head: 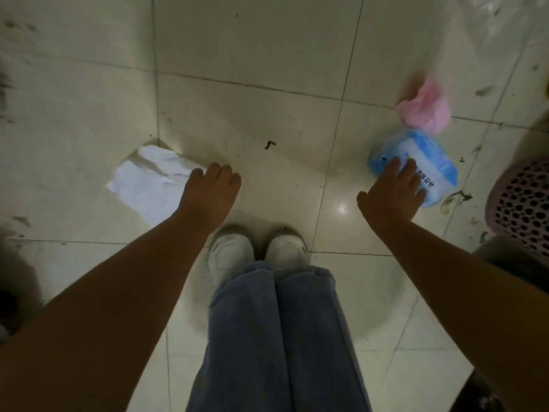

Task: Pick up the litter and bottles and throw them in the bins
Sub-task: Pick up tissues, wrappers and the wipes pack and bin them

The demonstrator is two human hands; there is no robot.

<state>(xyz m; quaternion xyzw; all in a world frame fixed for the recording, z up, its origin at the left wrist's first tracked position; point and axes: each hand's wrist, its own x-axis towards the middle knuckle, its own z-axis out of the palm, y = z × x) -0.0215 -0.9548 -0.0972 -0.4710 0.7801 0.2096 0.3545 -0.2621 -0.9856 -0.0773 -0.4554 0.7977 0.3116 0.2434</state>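
Observation:
A crumpled white paper (148,184) lies on the tiled floor at the left. My left hand (212,194) hangs just right of it, overlapping its edge, fingers loosely apart and holding nothing. At the right lies a blue and white plastic wrapper pack (421,157) with a pink plastic bag (424,107) just beyond it. My right hand (392,194) is spread open over the near edge of the blue pack, not closed on it.
A pink perforated bin (523,206) stands at the right edge, close to the blue pack. My white shoes (258,252) and blue jeans fill the lower middle. Dark dirt specks (269,144) dot the tiles, and clear plastic (505,13) shows at the top right.

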